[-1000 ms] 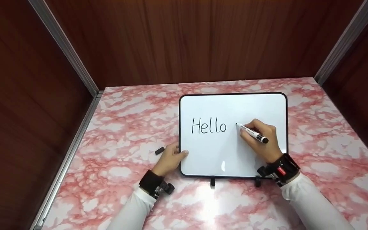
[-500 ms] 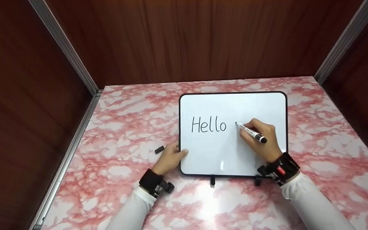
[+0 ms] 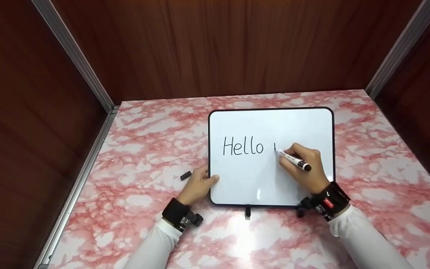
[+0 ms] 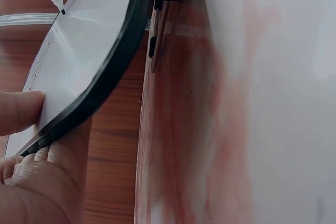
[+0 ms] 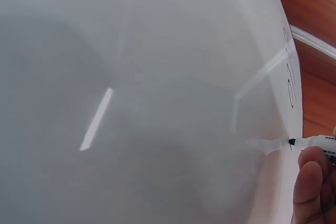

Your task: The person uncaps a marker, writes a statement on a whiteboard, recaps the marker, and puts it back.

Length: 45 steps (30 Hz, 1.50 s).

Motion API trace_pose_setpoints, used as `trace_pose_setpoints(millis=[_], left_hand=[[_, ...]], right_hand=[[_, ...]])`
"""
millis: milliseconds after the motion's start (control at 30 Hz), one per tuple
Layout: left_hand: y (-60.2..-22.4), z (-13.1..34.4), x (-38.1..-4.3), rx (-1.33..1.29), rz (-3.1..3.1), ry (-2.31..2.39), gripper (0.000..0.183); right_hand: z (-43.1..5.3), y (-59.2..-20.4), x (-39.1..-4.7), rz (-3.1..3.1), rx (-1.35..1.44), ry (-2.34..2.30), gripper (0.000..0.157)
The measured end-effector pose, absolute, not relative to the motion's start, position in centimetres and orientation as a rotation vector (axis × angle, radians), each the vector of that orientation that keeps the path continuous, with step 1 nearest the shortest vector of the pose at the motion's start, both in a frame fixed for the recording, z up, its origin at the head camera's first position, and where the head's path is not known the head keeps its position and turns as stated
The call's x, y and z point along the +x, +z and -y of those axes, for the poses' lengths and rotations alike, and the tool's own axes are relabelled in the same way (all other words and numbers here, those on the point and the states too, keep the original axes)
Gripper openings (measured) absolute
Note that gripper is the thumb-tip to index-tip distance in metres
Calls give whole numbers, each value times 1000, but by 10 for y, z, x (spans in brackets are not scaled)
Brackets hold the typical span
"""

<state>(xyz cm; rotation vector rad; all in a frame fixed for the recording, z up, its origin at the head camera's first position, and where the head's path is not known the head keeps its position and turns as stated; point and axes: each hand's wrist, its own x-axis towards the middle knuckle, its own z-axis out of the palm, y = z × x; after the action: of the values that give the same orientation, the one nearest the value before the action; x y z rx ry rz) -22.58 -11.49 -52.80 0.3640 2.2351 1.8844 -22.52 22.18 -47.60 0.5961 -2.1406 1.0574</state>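
Observation:
A black-framed whiteboard [image 3: 245,179] stands tilted on small black feet, with the word "Hello" [image 3: 243,146] written on it in black. My left hand [image 3: 197,185] grips its left edge, the thumb on the white face and the fingers behind, as the left wrist view also shows. In my right hand [image 3: 304,166] a white whiteboard marker [image 3: 293,160] with a black end is pinched like a pen. Its black tip [image 5: 292,141] meets the board in the right wrist view, at a short vertical stroke [image 3: 274,146] right of the word.
A black marker cap [image 3: 186,175] lies on the red-and-white marbled table [image 3: 144,149], just left of my left hand. One black foot [image 3: 248,211] juts out under the board's lower edge. Brown wood panels [image 3: 215,48] with metal corner strips enclose the table's back and sides.
The marker tip has moved a little downward with my right hand, leaving a short black stroke after "Hello". My left hand keeps its grip on the board's edge.

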Motion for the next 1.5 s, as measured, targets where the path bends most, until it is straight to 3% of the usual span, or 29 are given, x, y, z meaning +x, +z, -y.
trace_pose_setpoints(millis=[1500], left_hand=[[-526,115,-225,379,-2233,1855,33]], right_hand=[[-228,-467,-236,2103,558,1014,16]])
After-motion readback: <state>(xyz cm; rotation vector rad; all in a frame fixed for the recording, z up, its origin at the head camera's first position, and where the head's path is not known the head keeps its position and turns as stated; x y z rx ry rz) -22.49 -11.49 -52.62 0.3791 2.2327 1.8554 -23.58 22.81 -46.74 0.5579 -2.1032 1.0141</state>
